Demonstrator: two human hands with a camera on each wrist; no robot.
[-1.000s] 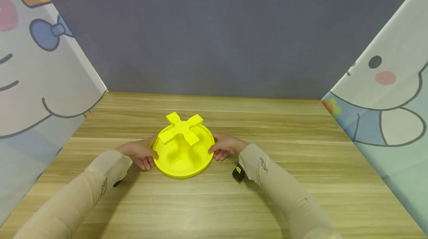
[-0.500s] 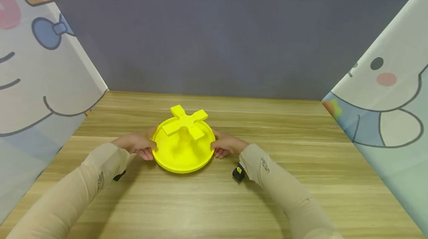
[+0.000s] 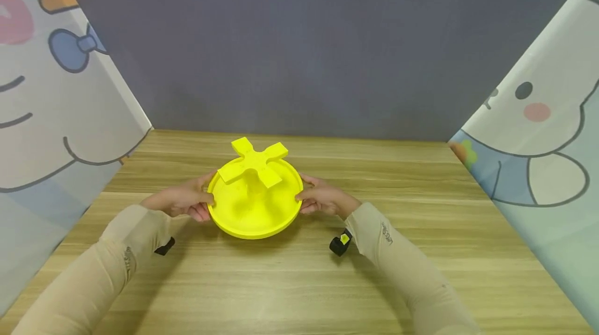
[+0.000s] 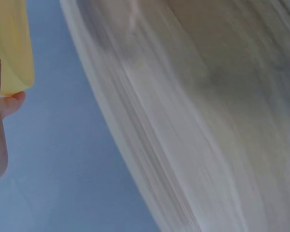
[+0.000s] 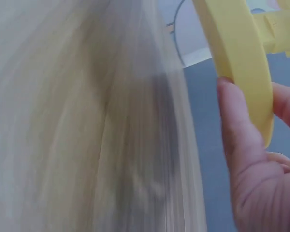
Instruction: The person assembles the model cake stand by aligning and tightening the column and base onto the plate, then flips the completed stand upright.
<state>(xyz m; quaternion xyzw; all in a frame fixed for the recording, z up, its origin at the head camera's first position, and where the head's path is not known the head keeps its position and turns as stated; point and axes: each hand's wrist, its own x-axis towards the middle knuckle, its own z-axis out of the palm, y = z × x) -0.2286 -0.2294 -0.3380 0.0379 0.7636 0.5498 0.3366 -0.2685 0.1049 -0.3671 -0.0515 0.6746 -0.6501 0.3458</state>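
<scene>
A round yellow dish (image 3: 255, 215) with a raised rim is held between both hands, close over the table, with a shadow beneath it. From its middle rises a post (image 5: 280, 31) topped by a flat yellow cross-shaped piece (image 3: 254, 160). The left hand (image 3: 187, 201) grips the left rim, thumb toward the inside and fingers under. Opposite it, the right hand (image 3: 327, 200) pinches the right rim. In the right wrist view, thumb and fingers lie on either side of the rim. Only a fingertip and part of the left hand show in the left wrist view.
The wood-grain table (image 3: 290, 278) stretches out to a dark grey panel (image 3: 299, 49) behind. Cartoon-printed cloth walls (image 3: 79, 106) slope at both sides. Black wrist-worn devices (image 3: 340, 243) hang below the sleeves.
The dish looks larger and sits higher in the head view, raised by both hands. Its cross-shaped top has shifted farther back. Both hands keep their hold on the rim.
</scene>
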